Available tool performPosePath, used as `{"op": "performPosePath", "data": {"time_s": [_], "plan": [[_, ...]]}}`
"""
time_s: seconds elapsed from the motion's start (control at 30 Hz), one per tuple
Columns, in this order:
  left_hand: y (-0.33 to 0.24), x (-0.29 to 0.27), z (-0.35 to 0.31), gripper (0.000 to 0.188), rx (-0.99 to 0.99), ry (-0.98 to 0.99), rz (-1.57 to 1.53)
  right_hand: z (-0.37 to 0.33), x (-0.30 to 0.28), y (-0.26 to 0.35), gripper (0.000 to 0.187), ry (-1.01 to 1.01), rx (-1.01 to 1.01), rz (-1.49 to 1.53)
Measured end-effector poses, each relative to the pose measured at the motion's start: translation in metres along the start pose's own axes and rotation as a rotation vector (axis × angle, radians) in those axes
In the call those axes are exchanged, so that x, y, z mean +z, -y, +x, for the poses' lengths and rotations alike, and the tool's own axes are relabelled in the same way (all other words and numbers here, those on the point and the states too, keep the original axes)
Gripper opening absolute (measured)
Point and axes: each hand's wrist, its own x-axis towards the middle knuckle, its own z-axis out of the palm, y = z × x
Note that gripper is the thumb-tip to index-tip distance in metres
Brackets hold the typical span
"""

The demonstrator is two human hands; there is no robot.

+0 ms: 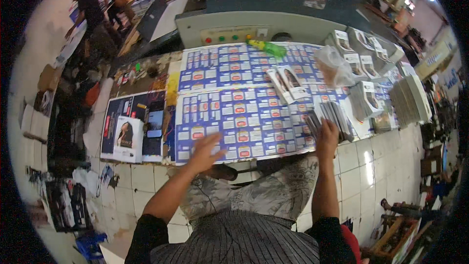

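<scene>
My left hand point(204, 152) hovers with fingers spread over the near edge of a large blue-and-white printed sheet point(229, 117) on the work surface, holding nothing. My right hand point(326, 139) rests on a fanned stack of folded printed leaflets point(328, 117) at the sheet's right side, fingers pressing on them. Two loose leaflets with a portrait picture point(287, 82) lie further back on a second printed sheet point(229, 66).
A green plastic bottle point(267, 47) and a clear plastic bag point(334, 66) lie at the back. More leaflet stacks point(367, 95) sit to the right. A dark poster pile with a phone point(155, 123) lies left. Two people point(100, 5) stand far back left. A grey machine point(234, 27) is behind.
</scene>
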Motion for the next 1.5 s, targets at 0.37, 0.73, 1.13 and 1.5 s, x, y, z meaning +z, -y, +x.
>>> {"op": "performPosePath", "data": {"time_s": [0.37, 0.73, 1.13, 1.5], "plan": [[-0.016, 0.035, -0.021, 0.038, -0.465, -0.442, -1.214, -0.059, 0.114, 0.135, 0.059, 0.625, -0.315, 0.213], [-0.014, 0.034, -0.027, 0.044, -0.318, -0.341, -1.072, -0.044, 0.106, 0.166, 0.07, 0.741, 0.054, 0.495], [0.005, 0.029, -0.031, 0.055, -0.367, -0.291, -1.447, -0.048, 0.072, 0.245, 0.05, 0.764, 0.072, 0.719], [0.025, 0.001, -0.016, 0.054, -0.453, -0.426, -1.155, -0.033, 0.116, 0.184, 0.037, 0.79, 0.667, 1.189]]}}
